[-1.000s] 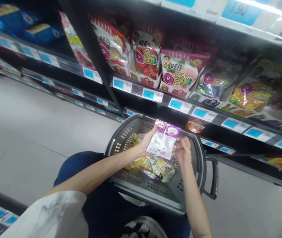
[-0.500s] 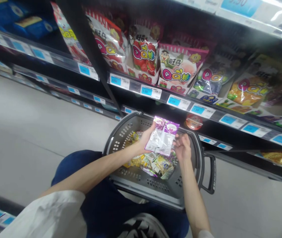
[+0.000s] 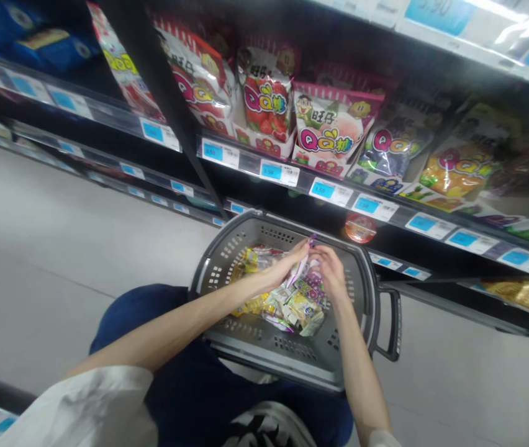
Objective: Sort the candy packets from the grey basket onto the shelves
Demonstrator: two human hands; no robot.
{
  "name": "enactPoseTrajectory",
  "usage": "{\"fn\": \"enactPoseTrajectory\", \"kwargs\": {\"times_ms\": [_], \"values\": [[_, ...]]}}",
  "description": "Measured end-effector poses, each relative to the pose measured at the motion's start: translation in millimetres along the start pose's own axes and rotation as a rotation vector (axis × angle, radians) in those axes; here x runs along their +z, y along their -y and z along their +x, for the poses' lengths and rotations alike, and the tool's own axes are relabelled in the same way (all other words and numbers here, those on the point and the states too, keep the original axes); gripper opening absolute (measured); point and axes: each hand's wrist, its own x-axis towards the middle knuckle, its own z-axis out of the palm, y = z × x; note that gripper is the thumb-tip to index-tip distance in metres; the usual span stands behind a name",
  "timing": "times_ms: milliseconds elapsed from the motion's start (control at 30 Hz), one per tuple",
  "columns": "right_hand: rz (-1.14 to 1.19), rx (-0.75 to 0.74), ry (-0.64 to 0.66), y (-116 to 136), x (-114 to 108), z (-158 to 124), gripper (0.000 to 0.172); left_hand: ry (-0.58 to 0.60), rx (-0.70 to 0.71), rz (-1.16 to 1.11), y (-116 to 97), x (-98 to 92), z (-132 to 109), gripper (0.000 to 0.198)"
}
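Note:
Over the grey basket (image 3: 274, 366), my left hand (image 3: 287, 267) grips a purple and white candy bag (image 3: 298, 270), which is turned nearly edge-on. My right hand (image 3: 328, 268) is at the bag's upper right side with its fingers curled inward; whether they pinch the bag is hard to make out. Beneath both hands, several candy packets (image 3: 304, 310) in yellow, green and purple lie in the basket.
Ahead is a shelf with price tags (image 3: 330, 191) along its edge, bearing pink candy bags (image 3: 332, 124), strawberry bags (image 3: 267, 102) and orange ones (image 3: 455, 167). A round red-lidded item (image 3: 360, 228) is beyond the basket. The basket's handle (image 3: 392, 326) sticks out right.
The purple and white bag has turned from facing the camera to nearly edge-on. My right hand has moved left, closer to my left hand, and its fingers have curled in.

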Motion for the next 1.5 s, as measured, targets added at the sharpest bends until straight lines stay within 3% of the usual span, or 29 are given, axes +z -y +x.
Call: {"fn": "enactPoseTrajectory", "kwargs": {"times_ms": [100,200,367,500,600,833,1033,1167,1267,1400,1500], "values": [[-0.120,-0.018,0.035,-6,4,-1,0.061,-0.106,0.073,0.374,4,-3.6,-2,0.086],[-0.176,-0.010,0.005,-8,8,-3,0.056,-0.152,0.026,0.647,4,-7.2,-5,0.087],[-0.114,0.048,-0.016,-12,4,-2,0.046,-0.225,0.101,0.918,6,-14.6,1,0.077],[-0.024,0.083,-0.180,-20,-1,-1,0.034,-0.313,0.304,1.029,10,-19.4,5,0.071],[-0.011,0.066,-0.271,-20,0,2,0.038,-0.269,0.362,1.025,10,-18.4,4,0.063],[0.037,0.050,-0.293,-8,3,3,0.046,-0.049,0.397,1.136,12,-16.3,7,0.064],[-0.052,0.048,-0.285,-16,-1,5,0.049,-0.039,0.421,1.245,7,-19.8,9,0.066],[-0.268,-0.028,-0.330,-26,-11,12,0.048,-0.076,0.505,1.285,5,-25.0,12,0.061],[-0.353,0.034,-0.256,-29,-19,12,0.062,-0.114,0.562,1.308,6,-28.3,14,0.058],[-0.180,0.158,0.083,-26,-18,4,0.102,-0.035,0.584,1.293,6,-26.6,13,0.062],[-0.104,0.180,0.100,-27,-14,0,0.125,0.051,0.581,1.269,7,-24.7,8,0.067]]}}
